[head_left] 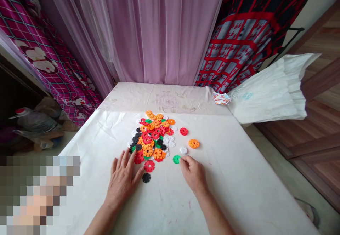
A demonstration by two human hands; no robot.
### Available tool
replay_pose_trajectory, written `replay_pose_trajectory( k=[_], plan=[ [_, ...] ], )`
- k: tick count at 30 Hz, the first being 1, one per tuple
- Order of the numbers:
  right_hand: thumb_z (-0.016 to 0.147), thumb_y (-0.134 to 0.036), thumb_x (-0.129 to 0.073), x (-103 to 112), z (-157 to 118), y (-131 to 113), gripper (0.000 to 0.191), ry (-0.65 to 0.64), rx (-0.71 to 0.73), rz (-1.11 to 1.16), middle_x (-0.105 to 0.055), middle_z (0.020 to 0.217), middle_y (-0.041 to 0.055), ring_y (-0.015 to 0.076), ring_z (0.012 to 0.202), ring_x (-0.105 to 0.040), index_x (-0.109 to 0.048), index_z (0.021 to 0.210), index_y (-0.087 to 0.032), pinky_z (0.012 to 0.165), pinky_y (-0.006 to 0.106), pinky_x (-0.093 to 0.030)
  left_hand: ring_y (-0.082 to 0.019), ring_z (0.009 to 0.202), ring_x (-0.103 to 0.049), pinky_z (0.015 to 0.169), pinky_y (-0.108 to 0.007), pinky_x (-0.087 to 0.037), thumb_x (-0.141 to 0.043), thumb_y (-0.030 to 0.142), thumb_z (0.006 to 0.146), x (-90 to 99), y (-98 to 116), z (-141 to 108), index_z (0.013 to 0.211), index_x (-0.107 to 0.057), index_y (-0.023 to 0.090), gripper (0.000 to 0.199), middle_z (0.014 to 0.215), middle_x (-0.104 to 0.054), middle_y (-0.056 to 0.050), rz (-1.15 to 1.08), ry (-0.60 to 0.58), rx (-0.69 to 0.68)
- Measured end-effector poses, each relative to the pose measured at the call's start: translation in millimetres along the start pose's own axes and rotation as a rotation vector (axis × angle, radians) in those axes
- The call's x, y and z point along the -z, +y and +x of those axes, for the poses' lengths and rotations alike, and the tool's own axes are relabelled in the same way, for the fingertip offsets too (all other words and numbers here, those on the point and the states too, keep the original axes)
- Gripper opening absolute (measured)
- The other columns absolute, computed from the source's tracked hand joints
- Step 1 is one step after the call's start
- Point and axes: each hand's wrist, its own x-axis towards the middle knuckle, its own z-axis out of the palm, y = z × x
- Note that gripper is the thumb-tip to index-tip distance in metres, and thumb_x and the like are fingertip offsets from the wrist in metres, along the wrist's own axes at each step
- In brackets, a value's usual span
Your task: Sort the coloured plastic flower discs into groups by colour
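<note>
A heap of notched plastic snowflake discs (pixel 148 151) in orange, red, black, white and green lies on the table. My left hand (pixel 122 178) rests palm down with fingers spread, its fingertips at the near left edge of the heap. Beside its thumb are a red disc (pixel 149 166) and a black disc (pixel 146 177). My right hand (pixel 193 173) pinches the edge of a green disc (pixel 176 159) to the right of the heap. Just beyond it sit a white stack of discs (pixel 183 150), an orange stack (pixel 194 143) and a red stack (pixel 183 131).
A pale cloth covers the table (pixel 239 178). At its far right corner are a white plastic bag (pixel 271 93) and a small patterned piece (pixel 221 98). Lilac curtains (pixel 164 33) hang behind. A pixelated patch hides the lower left.
</note>
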Motion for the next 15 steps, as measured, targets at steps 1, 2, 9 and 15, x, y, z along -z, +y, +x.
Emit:
replay_pose_trajectory(
  k=[1, 2, 9, 15],
  plan=[
    [0.086, -0.042, -0.044, -0.2, 0.9, -1.9, 0.034, -0.016, 0.004, -0.030, -0.062, 0.054, 0.0003, 0.0136, 0.047, -0.050, -0.061, 0.064, -0.024, 0.051, 0.024, -0.033, -0.030, 0.143, -0.032, 0.116, -0.054, -0.022, -0.045, 0.054, 0.089, 0.1, -0.1, -0.1, 0.146, -0.041, 0.023, 0.065, 0.155, -0.036, -0.013, -0.001, 0.001, 0.000],
    [0.086, -0.042, -0.044, -0.5, 1.5, -3.1, 0.034, -0.033, 0.007, -0.053, -0.062, 0.054, 0.0003, 0.0137, 0.047, -0.050, -0.060, 0.063, -0.024, 0.051, 0.025, -0.032, -0.030, 0.143, -0.032, 0.116, -0.054, -0.022, -0.045, 0.055, 0.089, 0.2, -0.1, -0.2, 0.146, -0.041, 0.023, 0.065, 0.155, -0.036, -0.014, -0.002, 0.001, 0.000],
    [0.087, -0.039, -0.045, -1.3, 4.0, -2.4, 0.030, -0.063, 0.000, -0.094, -0.064, 0.060, 0.0008, 0.0146, 0.053, -0.054, -0.056, 0.064, -0.023, 0.055, 0.026, -0.029, -0.030, 0.143, -0.031, 0.116, -0.054, -0.022, -0.044, 0.054, 0.090, 2.4, 0.5, -0.3, 0.146, -0.040, 0.023, 0.064, 0.155, -0.035, -0.013, -0.010, -0.007, 0.009],
    [0.085, -0.036, -0.048, -3.4, 3.0, 3.8, 0.022, -0.005, 0.047, -0.042, -0.066, 0.067, 0.0021, 0.0149, 0.059, -0.059, -0.057, 0.070, -0.022, 0.058, 0.025, -0.037, -0.030, 0.143, -0.031, 0.116, -0.052, -0.022, -0.042, 0.055, 0.090, 3.8, 1.2, 0.2, 0.145, -0.041, 0.022, 0.064, 0.155, -0.036, -0.014, 0.024, -0.017, 0.000]
  ],
)
